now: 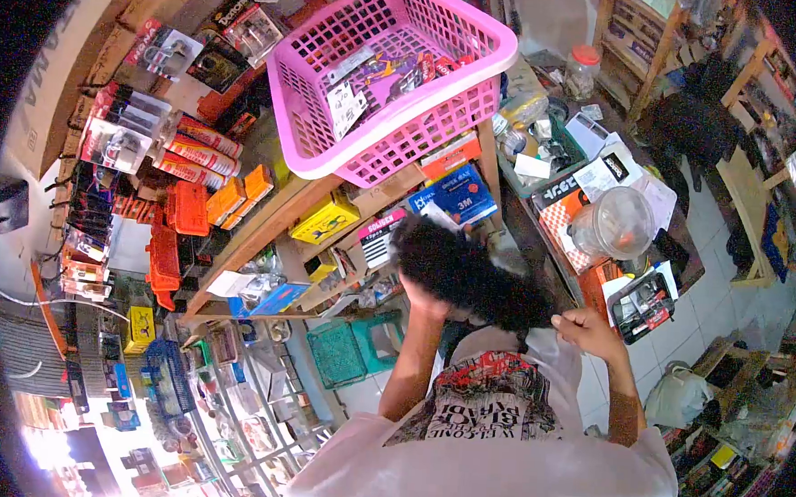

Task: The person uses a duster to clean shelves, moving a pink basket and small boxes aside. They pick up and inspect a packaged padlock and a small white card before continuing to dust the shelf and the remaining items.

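Observation:
A black, fluffy duster (478,275) is held across the front of my body, slanting down to the right. My right hand (584,330) is closed round its narrow right end. At the left end, my left hand (425,299) grips the duster from below, with most of its fingers hidden by the black fluff. Just beyond the duster are a blue 3M box (459,196), a black-and-white box marked Solder (380,239) and a yellow box (326,218) on a wooden shelf.
A pink plastic basket (390,145) holding packets stands above the shelf. Packaged goods hang at left near orange bins (164,259). On the right, a clear round tub (612,225) sits among papers. A teal crate (337,353) is low down; a glass jar (581,76) stands farther back.

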A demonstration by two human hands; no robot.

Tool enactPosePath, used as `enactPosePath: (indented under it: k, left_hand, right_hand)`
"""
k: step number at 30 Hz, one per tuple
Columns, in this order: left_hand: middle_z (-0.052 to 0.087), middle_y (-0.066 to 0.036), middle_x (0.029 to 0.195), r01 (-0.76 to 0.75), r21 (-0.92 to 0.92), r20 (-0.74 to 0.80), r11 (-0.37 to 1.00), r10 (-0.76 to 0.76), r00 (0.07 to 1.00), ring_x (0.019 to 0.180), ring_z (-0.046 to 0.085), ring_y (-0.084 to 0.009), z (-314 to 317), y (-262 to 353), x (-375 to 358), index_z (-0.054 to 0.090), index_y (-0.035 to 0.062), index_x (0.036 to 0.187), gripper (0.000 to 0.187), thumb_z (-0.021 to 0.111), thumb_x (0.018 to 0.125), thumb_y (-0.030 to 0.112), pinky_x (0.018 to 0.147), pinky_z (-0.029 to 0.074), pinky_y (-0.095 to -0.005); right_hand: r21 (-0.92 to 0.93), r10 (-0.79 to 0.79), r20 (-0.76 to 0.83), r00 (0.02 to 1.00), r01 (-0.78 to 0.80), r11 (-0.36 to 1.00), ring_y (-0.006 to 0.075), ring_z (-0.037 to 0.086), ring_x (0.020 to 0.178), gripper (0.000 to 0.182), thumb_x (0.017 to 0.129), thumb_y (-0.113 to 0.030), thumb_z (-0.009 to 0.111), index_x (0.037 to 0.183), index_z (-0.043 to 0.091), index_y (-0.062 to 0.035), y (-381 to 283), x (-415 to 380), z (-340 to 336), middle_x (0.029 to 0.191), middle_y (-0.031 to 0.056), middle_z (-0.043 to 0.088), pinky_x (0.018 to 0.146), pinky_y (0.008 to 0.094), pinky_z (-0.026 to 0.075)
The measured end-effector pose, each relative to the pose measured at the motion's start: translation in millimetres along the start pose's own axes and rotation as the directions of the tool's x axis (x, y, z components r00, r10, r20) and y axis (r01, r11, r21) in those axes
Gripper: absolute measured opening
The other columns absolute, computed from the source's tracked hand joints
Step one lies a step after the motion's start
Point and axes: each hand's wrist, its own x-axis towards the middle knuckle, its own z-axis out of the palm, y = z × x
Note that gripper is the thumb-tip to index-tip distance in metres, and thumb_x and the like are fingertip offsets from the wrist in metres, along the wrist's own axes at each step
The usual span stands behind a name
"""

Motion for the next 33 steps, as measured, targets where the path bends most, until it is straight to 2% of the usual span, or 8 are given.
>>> enactPosePath:
  k: [1, 2, 7, 8, 20, 22, 25, 33]
  left_hand:
    - [0.046, -0.008, 0.145, -0.172, 0.772, 0.048, 0.612, 0.214, 0.976, 0.136, 0.039, -0.0265, 2.3, -3.5, 2.9, 0.040, 0.0124, 0.144, 0.066, 0.043, 0.094, 0.055, 0.117, 0.022, -0.0416]
    - [0.047, -0.009, 0.144, -0.174, 0.952, 0.248, -0.251, 0.303, 0.920, 0.135, 0.040, -0.0266, 5.0, -5.6, 3.3, 0.040, 0.0119, 0.143, 0.068, 0.045, 0.093, 0.057, 0.117, 0.022, -0.0414]
    - [0.046, -0.018, 0.143, -0.144, 0.943, 0.184, -0.300, 0.111, 0.977, 0.130, 0.045, -0.0349, 22.6, 39.2, -12.3, 0.034, 0.0106, 0.146, 0.076, 0.046, 0.091, 0.062, 0.111, 0.032, -0.0576]
    - [0.043, -0.019, 0.145, -0.169, 0.933, 0.278, -0.317, 0.340, 0.898, 0.131, 0.043, -0.0379, 10.6, 8.3, -12.5, 0.032, 0.0109, 0.147, 0.084, 0.048, 0.087, 0.067, 0.110, 0.030, -0.0627]
    - [0.057, -0.009, 0.132, -0.238, 0.897, 0.375, -0.373, 0.353, 0.857, 0.118, 0.055, -0.0262, 33.2, 18.7, -47.7, 0.048, 0.0156, 0.137, 0.045, 0.043, 0.099, 0.039, 0.104, 0.043, -0.0482]
    - [0.059, -0.007, 0.127, -0.178, 0.710, 0.475, -0.681, 0.277, 0.835, 0.115, 0.056, -0.0252, 42.1, 27.7, -63.0, 0.051, 0.0139, 0.132, 0.044, 0.041, 0.100, 0.042, 0.102, 0.042, -0.0464]
    - [0.060, -0.008, 0.124, -0.304, 0.881, 0.455, -0.362, 0.476, 0.753, 0.109, 0.059, -0.0252, 57.5, 7.0, -74.1, 0.051, 0.0135, 0.130, 0.046, 0.039, 0.101, 0.046, 0.094, 0.046, -0.0483]
    - [0.059, -0.013, 0.125, -0.323, 0.695, 0.596, -0.642, 0.263, 0.759, 0.106, 0.059, -0.0287, 88.3, -42.5, -99.5, 0.047, 0.0112, 0.136, 0.052, 0.035, 0.098, 0.044, 0.086, 0.049, -0.0525]
  right_hand:
    - [0.024, 0.034, -0.013, 0.999, -0.034, 0.999, 0.0051, 0.040, 0.049, 0.048, 0.099, -0.037, 0.055, 0.064, 0.058, -0.0048, -1.1, -1.3, 0.7, 0.055, -0.0051, 0.047, 0.046, 0.0259, 0.032]
    - [0.048, 0.069, -0.023, 0.997, -0.067, 0.997, 0.0052, 0.040, 0.049, 0.047, 0.099, -0.037, 0.055, 0.064, 0.058, -0.0047, -3.5, -2.5, 1.6, 0.055, -0.0046, 0.047, 0.046, 0.0261, 0.032]
    - [-0.122, -0.060, 0.292, 0.954, 0.100, 0.988, 0.0081, 0.044, 0.052, 0.047, 0.099, -0.036, 0.055, 0.067, 0.058, -0.0016, -26.1, -9.2, -9.4, 0.054, 0.0016, 0.048, 0.049, 0.0298, 0.038]
    - [-0.095, -0.049, 0.315, 0.948, 0.083, 0.992, 0.0083, 0.044, 0.052, 0.047, 0.099, -0.036, 0.055, 0.067, 0.057, -0.0015, -39.3, -7.9, -7.5, 0.054, 0.0016, 0.047, 0.049, 0.0300, 0.038]
    - [-0.093, -0.490, 0.307, 0.816, 0.537, 0.838, 0.0058, 0.044, 0.058, 0.024, 0.097, -0.027, 0.060, 0.099, 0.058, -0.0040, -139.4, 132.6, 84.0, 0.069, -0.0012, 0.050, 0.053, 0.0259, 0.039]
    - [0.037, -0.459, 0.323, 0.828, 0.473, 0.880, 0.0047, 0.042, 0.057, 0.031, 0.096, -0.025, 0.061, 0.116, 0.048, -0.0058, -151.6, 149.9, 98.0, 0.072, -0.0031, 0.046, 0.050, 0.0239, 0.037]
    - [0.048, -0.433, 0.407, 0.804, 0.454, 0.889, 0.0053, 0.045, 0.058, 0.041, 0.096, -0.021, 0.060, 0.126, 0.037, -0.0070, -187.4, 173.2, 108.4, 0.073, -0.0023, 0.047, 0.048, 0.0244, 0.038]
    - [0.460, -0.329, 0.314, 0.891, 0.161, 0.873, 0.0110, 0.053, 0.060, 0.040, 0.096, -0.017, 0.059, 0.129, 0.038, -0.0090, -239.7, 243.4, 148.1, 0.075, 0.0010, 0.050, 0.048, 0.0287, 0.047]
